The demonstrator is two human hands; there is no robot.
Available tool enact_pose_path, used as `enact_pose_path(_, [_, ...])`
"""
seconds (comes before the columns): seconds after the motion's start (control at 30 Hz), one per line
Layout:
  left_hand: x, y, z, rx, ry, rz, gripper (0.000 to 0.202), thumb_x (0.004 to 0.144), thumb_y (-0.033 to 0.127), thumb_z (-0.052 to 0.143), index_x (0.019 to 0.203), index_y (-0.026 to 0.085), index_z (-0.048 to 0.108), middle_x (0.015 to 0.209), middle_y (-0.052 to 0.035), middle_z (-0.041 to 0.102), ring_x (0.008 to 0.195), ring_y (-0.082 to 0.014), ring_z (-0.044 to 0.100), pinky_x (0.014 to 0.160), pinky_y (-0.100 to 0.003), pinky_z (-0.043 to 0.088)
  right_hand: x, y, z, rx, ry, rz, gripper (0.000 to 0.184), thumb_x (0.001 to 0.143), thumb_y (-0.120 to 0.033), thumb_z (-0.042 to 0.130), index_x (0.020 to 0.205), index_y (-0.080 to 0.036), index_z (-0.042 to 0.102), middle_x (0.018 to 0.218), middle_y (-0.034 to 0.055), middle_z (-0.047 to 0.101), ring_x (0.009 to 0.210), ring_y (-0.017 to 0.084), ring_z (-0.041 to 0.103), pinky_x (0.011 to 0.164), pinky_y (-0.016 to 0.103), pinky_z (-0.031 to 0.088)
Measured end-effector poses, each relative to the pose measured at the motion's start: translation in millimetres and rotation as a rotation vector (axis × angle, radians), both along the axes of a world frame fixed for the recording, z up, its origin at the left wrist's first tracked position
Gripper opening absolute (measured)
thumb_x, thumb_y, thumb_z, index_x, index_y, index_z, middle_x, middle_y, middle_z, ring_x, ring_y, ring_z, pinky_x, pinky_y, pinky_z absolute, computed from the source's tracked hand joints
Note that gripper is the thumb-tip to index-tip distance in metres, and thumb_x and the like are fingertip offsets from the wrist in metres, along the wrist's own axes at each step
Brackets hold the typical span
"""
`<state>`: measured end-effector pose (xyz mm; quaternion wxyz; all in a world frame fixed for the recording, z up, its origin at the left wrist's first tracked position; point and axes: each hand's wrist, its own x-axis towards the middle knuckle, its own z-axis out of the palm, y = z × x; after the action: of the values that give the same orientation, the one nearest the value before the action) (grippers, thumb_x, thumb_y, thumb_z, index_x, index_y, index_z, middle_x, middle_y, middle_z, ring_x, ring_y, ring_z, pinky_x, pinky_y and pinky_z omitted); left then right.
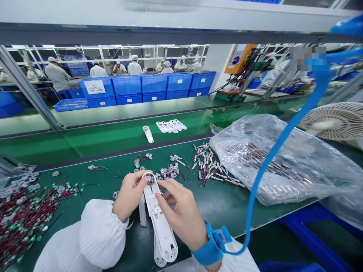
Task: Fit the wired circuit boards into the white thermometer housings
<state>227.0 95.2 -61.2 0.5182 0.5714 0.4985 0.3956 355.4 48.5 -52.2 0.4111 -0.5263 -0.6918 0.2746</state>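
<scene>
White plastic housing (pixel 162 232) between both hands (pixel 181 209)

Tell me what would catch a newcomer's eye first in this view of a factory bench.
Front and centre, the left hand and right hand hold a long white plastic housing with wires at its rounded end. A blue strap circles the right wrist, its blue cord rising toward the upper right. Beyond the green bench, a row of blue crates stands before white-clad workers.
</scene>
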Motion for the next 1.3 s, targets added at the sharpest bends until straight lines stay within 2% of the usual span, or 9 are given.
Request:
enact_pose_path(0.27, [0.1, -0.8, 0.3, -0.034, -0.060, 0.008, 0.023, 0.073, 0.027, 0.051, 0.082, 0.013, 0.068, 0.063, -0.0007, 0.062, 0.067, -0.0164, 0.056, 0.065, -0.026, 0.042, -0.7, 1.5, -4.1, 0.026, 0.030, 0.026, 0.023, 0.077, -0.014, 0.044, 0.096, -0.012, 0.058, 0.080, 0.0056, 0.054, 0.057, 0.011, 0.053, 0.047, 0.023, 0.049])
enact_pose_path(0.37, [0.2, -2.7, 3.4, -0.039, -0.065, 0.034, 0.025, 0.072, 0.026, 0.052, 0.086, 0.013, 0.067, 0.067, -0.0015, 0.065, 0.072, -0.0177, 0.057, 0.068, -0.026, 0.042, -1.6, 1.2, -3.6, 0.032, 0.045, 0.033, 0.025, 0.078, -0.014, 0.043, 0.098, -0.012, 0.058, 0.080, 0.0060, 0.054, 0.056, 0.011, 0.053, 0.047, 0.023, 0.049])
enact_pose_path(0.47, [-1.9, -8.4, 10.5, -0.077, -0.074, 0.035, 0.035, 0.073, 0.028, 0.051, 0.100, 0.010, 0.063, 0.076, -0.0046, 0.068, 0.075, -0.0194, 0.059, 0.069, -0.028, 0.044, -2.9, -0.8, 0.3, 0.053, 0.066, 0.016, 0.027, 0.076, -0.012, 0.043, 0.098, -0.012, 0.058, 0.077, 0.0044, 0.053, 0.051, 0.009, 0.051, 0.042, 0.021, 0.047])
enact_pose_path(0.57, [-8.3, -17.6, 18.7, -0.143, -0.166, -0.023, 0.044, 0.072, 0.026, 0.051, 0.112, 0.010, 0.056, 0.093, -0.0061, 0.068, 0.084, -0.0198, 0.060, 0.075, -0.028, 0.045, -4.1, -4.7, 8.0, 0.085, 0.104, -0.011, 0.029, 0.074, -0.010, 0.043, 0.097, -0.014, 0.060, 0.075, 0.0030, 0.052, 0.048, 0.008, 0.048, 0.037, 0.018, 0.044])
enact_pose_path(0.7, [-18.8, -28.5, 27.9, -0.119, -0.312, -0.103, 0.045, 0.067, 0.015, 0.053, 0.111, 0.023, 0.057, 0.111, 0.0019, 0.062, 0.110, -0.0195, 0.048, 0.081, -0.023, 0.042, -5.4, -10.5, 19.7, 0.122, 0.151, -0.027, 0.031, 0.071, -0.008, 0.043, 0.097, -0.011, 0.061, 0.076, 0.0046, 0.054, 0.048, 0.007, 0.048, 0.036, 0.017, 0.044])
enact_pose_path(0.77, [-21.0, -31.5, 31.8, -0.105, -0.320, -0.113, 0.043, 0.068, 0.015, 0.054, 0.110, 0.027, 0.058, 0.114, 0.0043, 0.060, 0.115, -0.0200, 0.044, 0.080, -0.022, 0.043, -6.0, -12.5, 23.9, 0.134, 0.168, -0.022, 0.031, 0.071, -0.008, 0.043, 0.096, -0.010, 0.062, 0.075, 0.0051, 0.054, 0.048, 0.007, 0.047, 0.036, 0.017, 0.044])
enact_pose_path(1.03, [-19.1, -36.0, 34.9, -0.103, -0.350, -0.048, 0.045, 0.063, 0.019, 0.061, 0.109, 0.022, 0.060, 0.115, -0.0027, 0.060, 0.112, -0.0284, 0.047, 0.078, -0.030, 0.047, -6.1, -16.2, 26.6, 0.109, 0.198, -0.016, 0.028, 0.072, -0.009, 0.046, 0.094, -0.014, 0.062, 0.076, 0.0042, 0.055, 0.049, 0.007, 0.047, 0.036, 0.017, 0.044])
enact_pose_path(1.17, [-22.0, -36.6, 31.7, -0.129, -0.378, -0.065, 0.046, 0.063, 0.020, 0.061, 0.109, 0.023, 0.060, 0.110, -0.0018, 0.063, 0.107, -0.0253, 0.051, 0.080, -0.028, 0.045, -7.0, -15.0, 26.3, 0.116, 0.191, -0.012, 0.029, 0.072, -0.009, 0.045, 0.094, -0.016, 0.062, 0.074, 0.0030, 0.054, 0.048, 0.007, 0.046, 0.036, 0.017, 0.044])
enact_pose_path(1.3, [-21.2, -33.9, 32.8, -0.167, -0.417, -0.074, 0.046, 0.063, 0.021, 0.063, 0.108, 0.023, 0.060, 0.102, -0.0007, 0.067, 0.101, -0.0206, 0.055, 0.081, -0.023, 0.043, -8.4, -14.1, 26.3, 0.139, 0.172, -0.021, 0.029, 0.072, -0.009, 0.044, 0.095, -0.012, 0.062, 0.074, 0.0040, 0.053, 0.047, 0.007, 0.046, 0.036, 0.016, 0.044])
